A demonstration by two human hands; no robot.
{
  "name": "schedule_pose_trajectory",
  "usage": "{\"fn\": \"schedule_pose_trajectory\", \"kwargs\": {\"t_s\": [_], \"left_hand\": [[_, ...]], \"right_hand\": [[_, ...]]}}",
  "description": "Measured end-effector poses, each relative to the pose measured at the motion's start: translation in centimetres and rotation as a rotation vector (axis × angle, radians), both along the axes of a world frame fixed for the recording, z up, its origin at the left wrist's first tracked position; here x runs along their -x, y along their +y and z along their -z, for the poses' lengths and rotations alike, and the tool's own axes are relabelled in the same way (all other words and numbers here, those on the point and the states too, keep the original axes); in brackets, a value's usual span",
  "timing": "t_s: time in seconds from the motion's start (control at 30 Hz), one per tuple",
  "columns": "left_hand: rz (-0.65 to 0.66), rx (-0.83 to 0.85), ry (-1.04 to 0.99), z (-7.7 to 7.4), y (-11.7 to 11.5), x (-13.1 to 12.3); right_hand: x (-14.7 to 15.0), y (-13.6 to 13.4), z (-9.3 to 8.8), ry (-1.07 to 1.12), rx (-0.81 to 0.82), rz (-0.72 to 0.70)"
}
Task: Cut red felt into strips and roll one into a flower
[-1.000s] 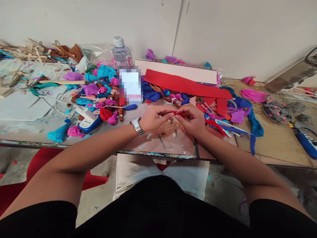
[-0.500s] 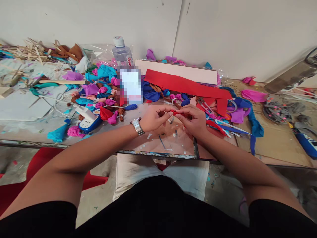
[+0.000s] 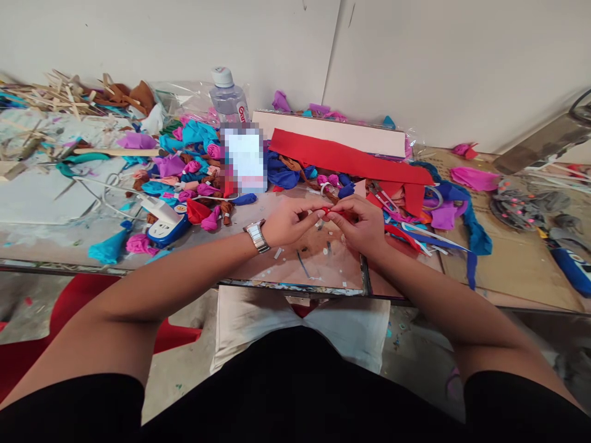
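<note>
Between my two hands, above the table [image 3: 318, 261], is a small piece of red crepe-like material [image 3: 327, 210], mostly covered by fingers. My left hand [image 3: 294, 220], with a metal watch [image 3: 257, 236] on its wrist, pinches its left end between thumb and fingertips. My right hand [image 3: 359, 223] is closed on the other side, thumb tip close to the left one. Beyond the hands lies a long red strip [image 3: 344, 156] over a heap of crumpled coloured pieces. Blue and white ribbons [image 3: 436, 239] lie right of my right hand.
A plastic bottle [image 3: 229, 101] and a blurred bright screen [image 3: 244, 159] stand behind my left hand. Left are a blue-white power strip [image 3: 168, 230], green-handled pliers [image 3: 85, 159] and several rolled pink and blue pieces. Cardboard [image 3: 517, 264] covers the right side; thin wooden sticks [image 3: 69, 98] lie far left.
The fingertips have shifted very slightly to the right around the red piece, and the left fingers look a little more closed. Everything else stays in place.
</note>
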State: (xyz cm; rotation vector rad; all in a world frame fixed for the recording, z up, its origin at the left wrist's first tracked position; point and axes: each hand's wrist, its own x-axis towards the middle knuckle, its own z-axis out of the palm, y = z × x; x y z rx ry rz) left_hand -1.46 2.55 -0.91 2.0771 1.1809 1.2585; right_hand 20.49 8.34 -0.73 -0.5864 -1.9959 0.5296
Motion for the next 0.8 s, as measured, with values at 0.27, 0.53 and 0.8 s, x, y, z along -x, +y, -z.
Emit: {"fn": "schedule_pose_trajectory", "kwargs": {"t_s": [0.27, 0.53, 0.8], "left_hand": [[0.095, 0.060, -0.005, 0.29, 0.26, 0.17], [0.173, 0.220, -0.031, 0.07, 0.07, 0.01], [0.164, 0.245, -0.023, 0.00, 0.16, -0.01]], "right_hand": [[0.05, -0.07, 0.12, -0.004, 0.008, 0.004], [-0.01, -0.05, 0.56, -0.027, 0.017, 0.025], [-0.15, 0.17, 1.00, -0.026, -0.017, 0.003]]}}
